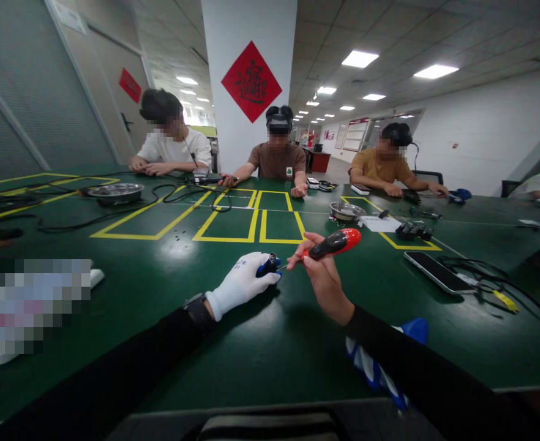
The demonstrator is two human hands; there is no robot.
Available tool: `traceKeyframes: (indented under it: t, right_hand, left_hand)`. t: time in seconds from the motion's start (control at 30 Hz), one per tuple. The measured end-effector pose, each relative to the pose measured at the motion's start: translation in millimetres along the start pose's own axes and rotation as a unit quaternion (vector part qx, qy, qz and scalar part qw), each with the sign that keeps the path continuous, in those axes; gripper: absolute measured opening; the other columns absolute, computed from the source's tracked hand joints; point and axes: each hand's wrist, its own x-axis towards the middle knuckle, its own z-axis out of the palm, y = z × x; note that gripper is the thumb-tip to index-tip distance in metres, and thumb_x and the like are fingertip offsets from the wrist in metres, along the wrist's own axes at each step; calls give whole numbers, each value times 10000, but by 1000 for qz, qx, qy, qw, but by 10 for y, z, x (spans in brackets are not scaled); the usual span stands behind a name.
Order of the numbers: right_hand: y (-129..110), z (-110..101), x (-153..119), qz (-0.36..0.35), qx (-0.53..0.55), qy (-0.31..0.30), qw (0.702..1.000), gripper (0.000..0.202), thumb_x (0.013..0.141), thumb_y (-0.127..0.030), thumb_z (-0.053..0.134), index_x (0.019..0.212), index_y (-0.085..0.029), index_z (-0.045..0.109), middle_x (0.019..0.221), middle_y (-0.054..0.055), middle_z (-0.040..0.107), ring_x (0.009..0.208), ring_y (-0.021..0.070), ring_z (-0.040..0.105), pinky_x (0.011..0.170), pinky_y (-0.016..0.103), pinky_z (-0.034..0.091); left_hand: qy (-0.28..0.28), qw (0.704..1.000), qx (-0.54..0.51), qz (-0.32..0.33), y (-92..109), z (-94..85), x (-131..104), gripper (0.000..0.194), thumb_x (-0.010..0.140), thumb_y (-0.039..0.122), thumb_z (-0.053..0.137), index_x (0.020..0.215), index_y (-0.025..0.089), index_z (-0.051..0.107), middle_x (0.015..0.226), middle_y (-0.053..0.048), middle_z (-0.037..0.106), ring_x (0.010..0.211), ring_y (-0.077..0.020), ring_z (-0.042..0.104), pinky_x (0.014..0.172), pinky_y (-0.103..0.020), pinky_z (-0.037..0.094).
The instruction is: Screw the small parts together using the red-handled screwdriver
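My left hand (247, 278), in a white glove with blue fingertips, is closed around a small black cylindrical part (272, 262) just above the green table. The part's lower end is hidden by the fingers. In my bare right hand (322, 275) is a screwdriver (337, 244) with a red and black handle. Its thin shaft points left, and the tip reaches the black part; whether it sits in a screw I cannot tell. Under my right forearm lies a blue and white glove (375, 364).
A phone (438, 272) and black cables (499, 288) lie to the right. Metal bowls (346, 211) (116, 193) and small black parts (412, 229) stand farther back. Yellow tape (224, 239) marks rectangles on the table (182, 367). Several people sit across the table. A blurred white-edged object (96, 277) lies left.
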Motion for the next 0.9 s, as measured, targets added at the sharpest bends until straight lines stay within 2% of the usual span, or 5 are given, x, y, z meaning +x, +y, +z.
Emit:
traceKeyframes:
  t: [0.2, 0.47, 0.7, 0.8, 0.9]
  right_hand:
    - [-76, -3, -3, -85, -179, -3, 980, 34, 875, -239, 611, 908, -234, 606, 1069, 58, 616, 1187, 234, 537, 1004, 437, 444]
    - [-20, 7, -13, -43, -90, -29, 995, 154, 872, -261, 626, 921, -243, 482, 859, -10, 584, 804, 157, 613, 812, 361, 513]
    - [13, -17, -51, -39, -79, -28, 996, 276, 899, -266, 540, 1171, -262, 493, 911, 7, 579, 863, 178, 610, 859, 391, 485]
    - [-41, 1, -48, -60, -135, -5, 989, 218, 898, -242, 559, 1116, -260, 558, 1032, 38, 634, 986, 197, 618, 946, 424, 460]
    - [-81, 36, -44, -76, -136, 33, 987, 125, 872, -225, 619, 989, -249, 584, 959, 21, 675, 910, 188, 651, 881, 401, 506]
  left_hand:
    - [-1, 1000, -2, 2, 0, -8, 0, 277, 836, 436, 590, 938, 183, 639, 925, -53, 641, 874, -227, 585, 797, -334, 459]
    - [-3, 1000, -26, 6, 3, -22, 3, 267, 841, 411, 591, 967, 182, 646, 955, -53, 656, 896, -225, 599, 827, -332, 463]
    - [1, 1000, -26, 6, -6, -19, 5, 274, 833, 413, 596, 968, 182, 653, 950, -54, 660, 890, -227, 601, 816, -329, 468]
    - [-1, 1000, -24, 2, -9, -17, 2, 271, 834, 421, 594, 957, 185, 648, 958, -52, 658, 898, -227, 600, 808, -324, 467]
    - [-3, 1000, -27, -5, -10, -13, 4, 276, 836, 427, 588, 961, 188, 645, 960, -51, 658, 905, -227, 599, 814, -325, 466]
